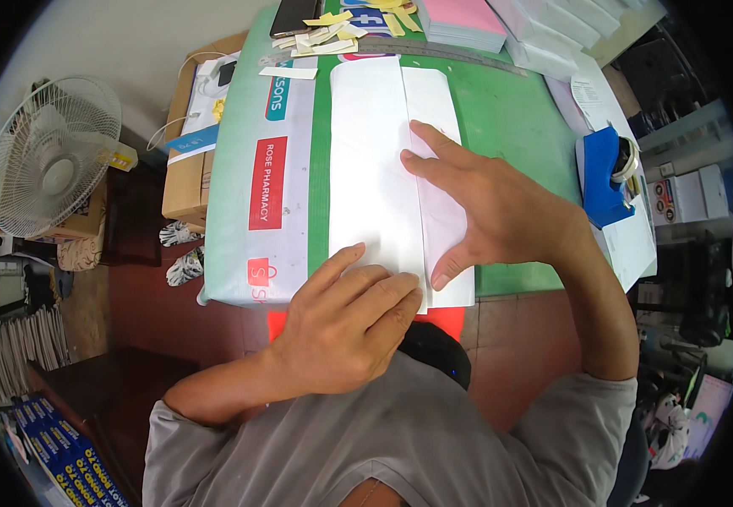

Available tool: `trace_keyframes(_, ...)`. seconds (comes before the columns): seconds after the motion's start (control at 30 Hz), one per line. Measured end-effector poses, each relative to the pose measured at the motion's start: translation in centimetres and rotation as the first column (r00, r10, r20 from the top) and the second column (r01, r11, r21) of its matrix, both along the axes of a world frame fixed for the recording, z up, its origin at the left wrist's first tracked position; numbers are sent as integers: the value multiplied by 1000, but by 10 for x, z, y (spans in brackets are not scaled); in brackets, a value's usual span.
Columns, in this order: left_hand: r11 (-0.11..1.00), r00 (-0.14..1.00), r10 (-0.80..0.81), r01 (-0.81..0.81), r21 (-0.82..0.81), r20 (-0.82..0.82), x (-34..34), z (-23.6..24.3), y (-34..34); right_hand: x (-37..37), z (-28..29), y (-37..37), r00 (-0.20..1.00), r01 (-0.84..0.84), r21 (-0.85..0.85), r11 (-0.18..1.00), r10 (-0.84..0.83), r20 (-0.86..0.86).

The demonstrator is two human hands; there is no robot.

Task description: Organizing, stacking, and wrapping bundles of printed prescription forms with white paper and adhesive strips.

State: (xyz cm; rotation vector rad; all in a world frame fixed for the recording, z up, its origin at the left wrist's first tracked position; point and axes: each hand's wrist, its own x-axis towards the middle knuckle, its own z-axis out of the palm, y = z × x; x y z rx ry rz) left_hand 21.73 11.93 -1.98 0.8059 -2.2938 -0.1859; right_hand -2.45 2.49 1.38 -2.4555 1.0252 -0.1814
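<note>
A long white folded paper [372,169] lies lengthwise on the green-covered table, its upper layer ending in a straight edge over a second layer on the right. At its near end, my left hand [341,325] rests with bent fingers, the foremost ones pressed together at the layer's lower corner. My right hand [514,203] is spread over the right side of the paper. Two of its fingertips touch the upper layer's edge, and the thumb lies lower down near the same edge. Beneath my palms the paper is partly hidden.
Paper strips [328,38] and a dark phone [294,15] lie at the far left of the table, beside a metal ruler [442,52]. A pink-topped paper stack [463,21] stands behind. At right is a blue tape dispenser [603,177]; at left, a fan [58,169].
</note>
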Motion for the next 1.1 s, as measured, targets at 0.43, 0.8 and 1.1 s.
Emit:
trace_keyframes(0.43,996,999,-34,35,81,-11,-9,-11,3,3,3,0,1000,-9,-5,1000,8,-15)
trace_keyframes(0.8,995,997,-49,54,81,-55,-10,-16,0,2,-5,0,999,17,-7,1000,-17,39)
trace_keyframes(1.1,996,996,-88,88,24,-22,-8,-23,0,4,-1,0,1000,12,40,999,-13,20)
